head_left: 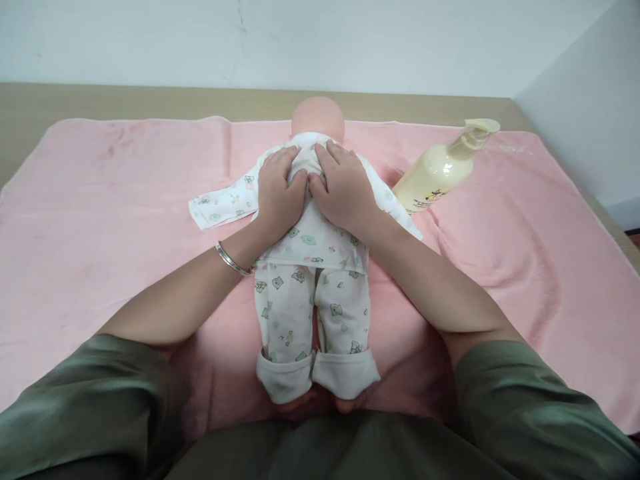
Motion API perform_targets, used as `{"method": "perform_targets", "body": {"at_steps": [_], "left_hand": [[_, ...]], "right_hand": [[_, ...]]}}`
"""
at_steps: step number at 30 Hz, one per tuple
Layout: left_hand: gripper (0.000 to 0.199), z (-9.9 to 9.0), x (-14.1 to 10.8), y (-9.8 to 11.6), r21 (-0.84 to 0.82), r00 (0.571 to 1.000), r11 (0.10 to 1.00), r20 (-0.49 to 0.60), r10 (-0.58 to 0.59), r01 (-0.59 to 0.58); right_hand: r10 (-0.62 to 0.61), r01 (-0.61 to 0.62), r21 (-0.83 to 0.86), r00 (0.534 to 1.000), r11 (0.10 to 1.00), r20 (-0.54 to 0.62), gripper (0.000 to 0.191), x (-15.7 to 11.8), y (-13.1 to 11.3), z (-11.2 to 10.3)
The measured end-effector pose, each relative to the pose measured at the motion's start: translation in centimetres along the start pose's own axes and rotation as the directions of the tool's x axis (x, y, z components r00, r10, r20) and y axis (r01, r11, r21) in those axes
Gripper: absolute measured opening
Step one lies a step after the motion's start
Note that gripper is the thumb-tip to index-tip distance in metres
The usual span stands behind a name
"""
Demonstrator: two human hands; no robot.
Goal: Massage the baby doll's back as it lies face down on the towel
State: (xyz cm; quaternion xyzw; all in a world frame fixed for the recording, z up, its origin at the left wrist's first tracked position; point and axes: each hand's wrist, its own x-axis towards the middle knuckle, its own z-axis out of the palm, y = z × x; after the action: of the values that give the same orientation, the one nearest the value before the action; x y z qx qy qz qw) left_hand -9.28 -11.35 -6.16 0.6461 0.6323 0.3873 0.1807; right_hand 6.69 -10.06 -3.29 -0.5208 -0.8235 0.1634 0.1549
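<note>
A baby doll (320,250) in a white printed top and trousers lies stretched out, its smooth head (318,117) at the far end and its feet towards me. No face shows on it, and the back of the top faces up. My left hand (281,193) rests flat on the left side of the doll's upper back, fingers out. On the right side lies my right hand (345,187), also flat with fingers spread. The two thumbs nearly meet over the middle of the back. The doll's own hands are hidden in the sleeves.
Under the doll spreads a pink blanket (125,253) over a wooden table (200,100). A pale yellow pump bottle (440,170) leans at the right, close to the doll's right-hand sleeve. Behind the table's far edge is a white wall (350,47).
</note>
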Motion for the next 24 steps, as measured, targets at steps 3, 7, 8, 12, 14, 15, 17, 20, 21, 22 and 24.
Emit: {"method": "perform_targets", "body": {"at_steps": [3,7,8,12,14,15,17,20,21,22,24], "left_hand": [[0.039,0.0,0.0,0.1,0.005,1.0,1.0,-0.001,0.002,-0.002],[0.041,-0.1,-0.1,0.5,0.015,1.0,1.0,-0.002,0.008,-0.008],[0.041,-0.1,-0.1,0.7,0.016,1.0,1.0,-0.002,0.008,-0.008],[0.041,-0.2,-0.1,1.0,0.025,1.0,1.0,-0.003,-0.001,0.002],[0.041,-0.3,-0.1,1.1,0.033,1.0,0.999,-0.006,-0.006,0.006],[0.041,-0.3,-0.1,1.1,0.037,1.0,0.999,-0.006,-0.008,0.008],[0.041,-0.4,-0.1,1.1,0.039,1.0,0.999,0.0,-0.01,0.01],[0.041,-0.3,-0.1,0.9,0.025,1.0,1.0,0.011,-0.005,0.005],[0.04,-0.3,-0.1,0.9,0.019,1.0,1.0,0.013,-0.003,0.003],[0.04,-0.3,-0.1,0.8,0.015,1.0,1.0,0.014,-0.004,0.003],[0.04,-0.3,-0.1,0.8,0.014,1.0,1.0,0.016,-0.008,0.008]], "right_hand": [[-0.037,0.037,0.015,0.999,0.999,-0.04,0.054,0.0,0.4,0.4],[-0.052,0.053,0.013,0.997,0.999,-0.061,0.05,0.1,0.7,0.8],[-0.048,0.049,0.008,0.997,0.999,-0.056,0.05,0.1,0.6,0.8],[-0.032,0.032,-0.001,0.998,0.999,-0.06,0.049,0.1,0.4,0.6],[-0.023,0.023,0.005,0.997,1.0,-0.079,0.049,0.1,0.4,0.6],[-0.021,0.022,0.011,0.996,1.0,-0.092,0.048,0.1,0.4,0.7],[-0.025,0.028,0.028,0.993,0.999,-0.118,0.044,0.1,0.4,0.8],[-0.026,0.032,0.048,0.99,0.998,-0.136,0.041,0.1,0.5,0.9],[-0.024,0.031,0.049,0.991,0.998,-0.133,0.042,0.1,0.5,0.9],[-0.022,0.028,0.048,0.992,0.998,-0.127,0.042,0.1,0.5,0.8],[-0.022,0.026,0.042,0.993,0.999,-0.112,0.045,0.1,0.4,0.7]]}}
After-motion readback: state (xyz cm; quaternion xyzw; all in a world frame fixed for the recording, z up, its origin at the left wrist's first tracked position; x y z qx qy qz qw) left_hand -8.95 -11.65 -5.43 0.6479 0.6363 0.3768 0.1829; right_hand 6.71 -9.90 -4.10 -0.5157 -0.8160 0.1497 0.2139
